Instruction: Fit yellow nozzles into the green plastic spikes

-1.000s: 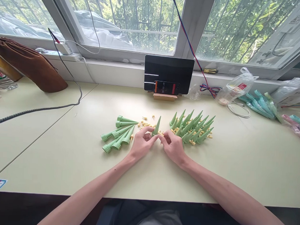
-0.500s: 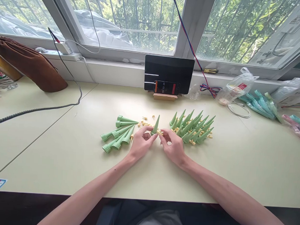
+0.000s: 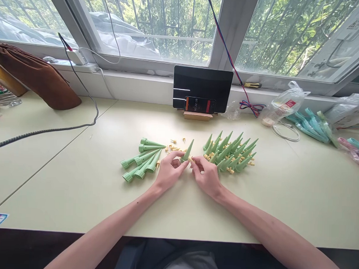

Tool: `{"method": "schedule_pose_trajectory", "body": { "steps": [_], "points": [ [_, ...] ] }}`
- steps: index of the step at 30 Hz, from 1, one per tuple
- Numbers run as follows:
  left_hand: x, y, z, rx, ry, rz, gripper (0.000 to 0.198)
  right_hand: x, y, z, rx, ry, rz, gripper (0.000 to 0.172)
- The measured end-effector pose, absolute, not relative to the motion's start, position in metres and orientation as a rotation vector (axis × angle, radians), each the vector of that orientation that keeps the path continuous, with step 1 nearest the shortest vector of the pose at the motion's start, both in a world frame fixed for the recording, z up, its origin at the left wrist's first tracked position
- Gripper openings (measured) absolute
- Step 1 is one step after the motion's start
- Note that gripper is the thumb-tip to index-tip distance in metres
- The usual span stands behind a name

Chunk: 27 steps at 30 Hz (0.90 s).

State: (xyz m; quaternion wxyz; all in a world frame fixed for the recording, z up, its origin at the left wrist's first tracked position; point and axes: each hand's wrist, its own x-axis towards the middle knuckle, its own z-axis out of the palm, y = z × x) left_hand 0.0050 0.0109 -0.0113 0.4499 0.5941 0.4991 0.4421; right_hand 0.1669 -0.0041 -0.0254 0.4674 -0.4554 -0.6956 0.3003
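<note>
My left hand (image 3: 170, 170) grips a green spike (image 3: 188, 150) by its wide lower end, its tip pointing up and slightly right. Close beside it, my right hand (image 3: 206, 174) pinches a small yellow piece (image 3: 191, 159) against the spike's lower side; the fingers partly hide it. Several green spikes without visible yellow pieces (image 3: 143, 158) lie fanned out left of my left hand. Loose yellow pieces (image 3: 173, 141) are scattered just behind that hand. To the right, many green spikes with yellow pieces (image 3: 232, 150) stand in a tight cluster.
A phone (image 3: 199, 105) leans on a black tablet (image 3: 202, 82) at the back of the table (image 3: 77, 186). A black cable (image 3: 50, 130) crosses the left side near a brown bag (image 3: 43, 78). Plastic bags (image 3: 286, 105) and teal items (image 3: 312, 125) lie at the back right.
The spike in my left hand has tilted a little further right. My right hand stays at its side with the yellow piece. The phone's timer has advanced by one second.
</note>
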Motion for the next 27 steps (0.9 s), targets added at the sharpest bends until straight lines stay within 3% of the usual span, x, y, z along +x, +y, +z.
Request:
{"method": "schedule_pose_trajectory", "body": {
  "steps": [27],
  "points": [
    [0.0057, 0.0106, -0.0111, 1.428, 1.176, 1.108, 0.029, 0.1674, -0.0033, -0.0221, -1.196, -1.734, 0.898, 0.035]
  ]
}}
